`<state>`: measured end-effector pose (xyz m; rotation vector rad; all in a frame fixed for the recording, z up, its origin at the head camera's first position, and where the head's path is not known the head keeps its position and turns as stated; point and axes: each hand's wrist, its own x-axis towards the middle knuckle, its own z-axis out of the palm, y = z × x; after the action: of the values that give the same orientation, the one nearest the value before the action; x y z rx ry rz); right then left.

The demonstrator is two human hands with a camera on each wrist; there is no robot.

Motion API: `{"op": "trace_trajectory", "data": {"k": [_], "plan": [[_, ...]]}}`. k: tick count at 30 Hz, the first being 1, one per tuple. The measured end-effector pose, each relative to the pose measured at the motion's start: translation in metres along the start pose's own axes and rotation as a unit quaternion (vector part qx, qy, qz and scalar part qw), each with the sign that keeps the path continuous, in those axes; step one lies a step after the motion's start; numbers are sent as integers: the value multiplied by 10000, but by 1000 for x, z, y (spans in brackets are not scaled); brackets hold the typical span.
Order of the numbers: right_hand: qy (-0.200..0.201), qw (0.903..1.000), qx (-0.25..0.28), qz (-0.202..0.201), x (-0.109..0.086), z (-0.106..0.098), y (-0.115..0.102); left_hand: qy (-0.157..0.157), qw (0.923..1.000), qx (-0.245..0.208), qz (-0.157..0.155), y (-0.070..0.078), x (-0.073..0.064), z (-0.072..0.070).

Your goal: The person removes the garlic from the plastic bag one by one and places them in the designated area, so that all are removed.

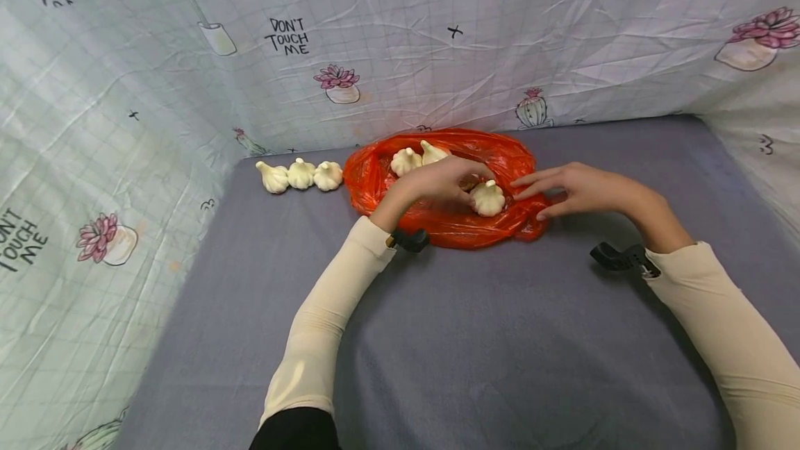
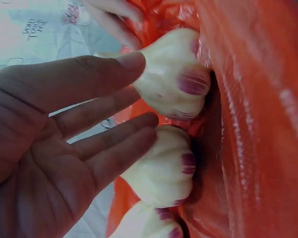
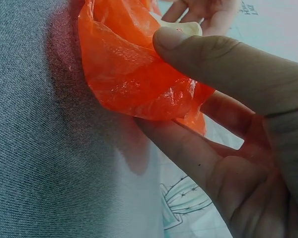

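Observation:
A crumpled red plastic bag [image 1: 465, 233] lies open on the grey cloth. Inside it sit three white garlic bulbs, two toward the back left and one garlic bulb [image 1: 488, 198] nearer the right side. My left hand [image 1: 445, 179] reaches over the bag, thumb and index finger on either side of that nearer bulb [image 2: 176, 74]. Its other fingertips come close to a second bulb [image 2: 161, 171] in the left wrist view. At the bag's right edge, my right hand [image 1: 581, 189] pinches the plastic [image 3: 134, 89] between thumb and fingers.
Left of the bag, three more garlic bulbs [image 1: 301, 174] stand in a row on the grey cloth [image 1: 487, 346]. A printed white curtain [image 1: 400, 40] rises behind the table and along both sides. Each wrist carries a black camera mount [image 1: 615, 257].

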<state>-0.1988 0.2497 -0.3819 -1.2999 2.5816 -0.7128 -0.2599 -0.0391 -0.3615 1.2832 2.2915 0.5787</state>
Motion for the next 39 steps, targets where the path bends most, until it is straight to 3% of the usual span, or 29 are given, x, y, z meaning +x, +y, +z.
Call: {"op": "trace_trajectory", "data": {"k": [8,16,21,27,32,39], "plan": [[-62,9999,58,73,-4,1,0,-317,9991,87,278,-8,21,-10],[-6,10000,-61,-63,-3,6,2,-797,9953,-302,457,-12,32,-11],[45,10000,-42,-21,-5,6,3,-1064,9897,-820,498,-13,41,-12],[15,10000,-85,-21,-4,6,2,-1521,9731,-1689,374,-16,46,-11],[-39,10000,-81,18,-3,5,0,-1566,9737,-1564,544,-19,45,-9],[-26,10000,-66,35,-4,5,-1,-1278,9777,-1547,627,-20,45,-2]]}}
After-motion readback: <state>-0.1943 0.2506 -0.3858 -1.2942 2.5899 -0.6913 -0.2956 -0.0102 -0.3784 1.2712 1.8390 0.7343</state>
